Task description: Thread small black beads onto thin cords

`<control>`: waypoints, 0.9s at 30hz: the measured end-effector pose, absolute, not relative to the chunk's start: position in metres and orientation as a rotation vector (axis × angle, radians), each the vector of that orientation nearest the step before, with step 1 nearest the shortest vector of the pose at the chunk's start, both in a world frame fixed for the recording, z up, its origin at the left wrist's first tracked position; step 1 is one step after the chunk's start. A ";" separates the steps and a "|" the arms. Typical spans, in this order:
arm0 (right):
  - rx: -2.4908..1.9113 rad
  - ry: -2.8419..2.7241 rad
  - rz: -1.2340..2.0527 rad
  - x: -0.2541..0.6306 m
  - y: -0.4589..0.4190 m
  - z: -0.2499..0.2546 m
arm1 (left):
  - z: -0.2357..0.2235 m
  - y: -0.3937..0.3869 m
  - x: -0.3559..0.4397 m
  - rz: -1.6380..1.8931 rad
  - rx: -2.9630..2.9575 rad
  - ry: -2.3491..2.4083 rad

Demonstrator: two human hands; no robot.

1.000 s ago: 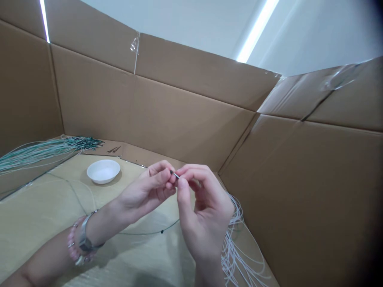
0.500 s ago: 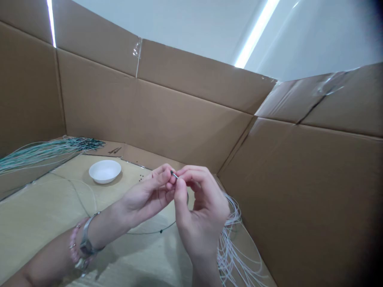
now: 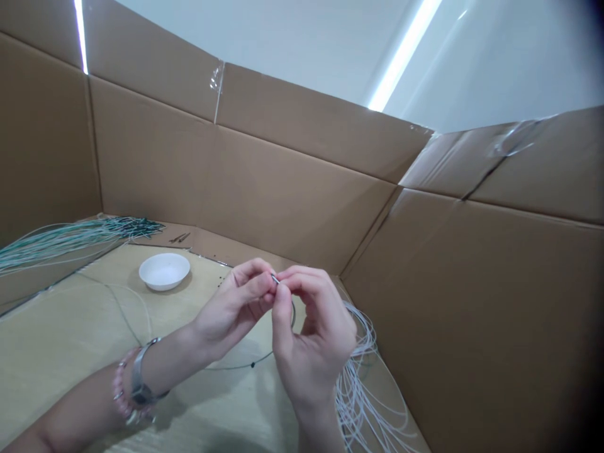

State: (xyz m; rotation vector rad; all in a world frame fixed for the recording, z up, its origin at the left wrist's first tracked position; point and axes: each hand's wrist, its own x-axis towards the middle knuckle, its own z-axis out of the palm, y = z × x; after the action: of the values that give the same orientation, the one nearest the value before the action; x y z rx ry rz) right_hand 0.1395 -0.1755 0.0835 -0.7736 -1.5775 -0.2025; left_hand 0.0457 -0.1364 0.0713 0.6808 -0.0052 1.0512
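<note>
My left hand [image 3: 240, 302] and my right hand [image 3: 311, 327] meet fingertip to fingertip above the table. Between them shows the short end of a thin wire [image 3: 275, 279]. My right thumb and forefinger pinch this wire. The left thumb and fingers close on its tip, where a small dark piece is mostly hidden. Below the hands hangs a thin dark green cable [image 3: 231, 367], with a small black bead [image 3: 253, 365] on it. How the cable joins the pinched end is hidden by my right hand.
A white bowl [image 3: 165, 272] stands on the table [image 3: 56, 352], with tiny black bits [image 3: 221, 280] near it. Green and white wires [image 3: 70, 238] lie at the left, white wires [image 3: 363, 390] at the right. Small brown sticks [image 3: 180, 238] rest at the back. Cardboard walls [image 3: 245, 182] surround the table.
Both hands have shifted slightly, the right one a little left. Less of the dark piece and the wire shows between the fingertips. The left wrist has turned slightly.
</note>
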 end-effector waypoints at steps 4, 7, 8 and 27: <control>-0.795 -1.568 -0.187 0.141 -0.175 0.083 | 0.070 -0.135 0.048 1.091 0.754 0.000; -0.793 -1.563 -0.174 0.141 -0.176 0.083 | 0.069 -0.132 0.048 1.144 0.821 -0.012; -0.790 -1.559 -0.168 0.141 -0.176 0.083 | 0.068 -0.131 0.048 1.170 0.851 -0.018; -0.776 -1.590 -0.156 0.148 -0.178 0.084 | 0.069 -0.119 0.046 1.364 1.122 -0.078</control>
State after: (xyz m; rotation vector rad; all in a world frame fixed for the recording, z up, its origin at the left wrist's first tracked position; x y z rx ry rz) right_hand 0.1479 -0.1784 0.0841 -0.7760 -1.5898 -0.1559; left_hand 0.0459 -0.1191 0.0690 1.1216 -0.0781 1.3642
